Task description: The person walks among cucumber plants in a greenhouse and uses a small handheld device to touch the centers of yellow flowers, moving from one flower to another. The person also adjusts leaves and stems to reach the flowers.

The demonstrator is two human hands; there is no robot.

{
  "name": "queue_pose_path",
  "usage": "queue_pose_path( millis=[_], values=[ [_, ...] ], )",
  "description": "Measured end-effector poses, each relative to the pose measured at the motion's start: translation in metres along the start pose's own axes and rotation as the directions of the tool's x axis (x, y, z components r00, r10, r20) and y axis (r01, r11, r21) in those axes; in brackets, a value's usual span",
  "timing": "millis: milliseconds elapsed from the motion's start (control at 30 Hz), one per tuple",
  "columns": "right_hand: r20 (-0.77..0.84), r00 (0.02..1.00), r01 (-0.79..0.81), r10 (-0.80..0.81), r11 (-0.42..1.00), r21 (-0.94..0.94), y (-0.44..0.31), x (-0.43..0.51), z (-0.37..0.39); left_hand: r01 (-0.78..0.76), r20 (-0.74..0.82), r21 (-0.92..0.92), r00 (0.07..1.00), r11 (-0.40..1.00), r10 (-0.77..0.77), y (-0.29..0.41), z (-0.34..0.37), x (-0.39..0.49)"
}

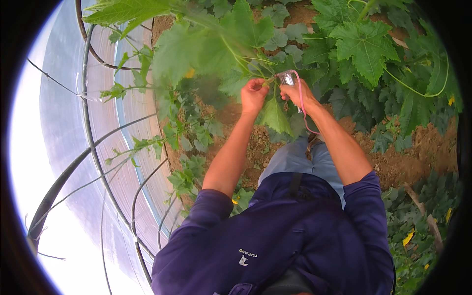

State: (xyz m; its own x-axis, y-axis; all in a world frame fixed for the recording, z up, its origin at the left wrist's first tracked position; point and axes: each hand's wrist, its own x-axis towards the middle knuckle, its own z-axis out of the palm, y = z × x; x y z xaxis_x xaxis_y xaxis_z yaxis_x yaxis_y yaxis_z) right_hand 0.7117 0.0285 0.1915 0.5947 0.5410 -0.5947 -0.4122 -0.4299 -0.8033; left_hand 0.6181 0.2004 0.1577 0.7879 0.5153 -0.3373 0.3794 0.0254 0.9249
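Note:
My left hand (pixel 255 94) pinches a small green part of a vine stem (pixel 271 80) between thumb and fingers. Close on its right, my right hand (pixel 300 94) is wrapped around a silvery hand-held tool (pixel 287 78), whose metal head lies against the vine beside the left fingertips. A pink cord or tape (pixel 301 96) loops over the tool and hangs down past the right wrist. Below the stem between the hands, a pale green leaf (pixel 276 117) hangs down. Broad lobed leaves (pixel 206 55) spread above the left hand, partly blurred. The tool's exact kind cannot be told.
Leafy vines with tendrils (pixel 365 48) fill the upper right. On the left curve the dark hoops (pixel 88 121) and plastic sheeting (pixel 62 96) of a greenhouse, with thin strings. Brown soil (pixel 424 147) and low plants (pixel 413 214) lie around my legs.

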Motion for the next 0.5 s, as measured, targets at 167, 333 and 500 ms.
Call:
queue_pose_path(
  millis=[167,333,500],
  values=[
    [0.046,0.989,0.14,-0.137,0.988,-0.067,0.012,-0.004,-0.004,0.09,-0.009,-0.054,0.996,0.994,-0.091,0.006,0.001,0.003],
    [0.056,0.951,0.309,-0.304,0.934,-0.178,0.013,-0.017,-0.001,0.145,0.004,-0.079,0.989,0.986,-0.145,0.018,0.004,0.003],
    [-0.004,0.895,0.404,-0.446,0.814,-0.418,0.005,-0.025,0.004,0.177,0.028,-0.078,0.984,0.981,-0.176,0.027,0.007,0.003]
  ],
)
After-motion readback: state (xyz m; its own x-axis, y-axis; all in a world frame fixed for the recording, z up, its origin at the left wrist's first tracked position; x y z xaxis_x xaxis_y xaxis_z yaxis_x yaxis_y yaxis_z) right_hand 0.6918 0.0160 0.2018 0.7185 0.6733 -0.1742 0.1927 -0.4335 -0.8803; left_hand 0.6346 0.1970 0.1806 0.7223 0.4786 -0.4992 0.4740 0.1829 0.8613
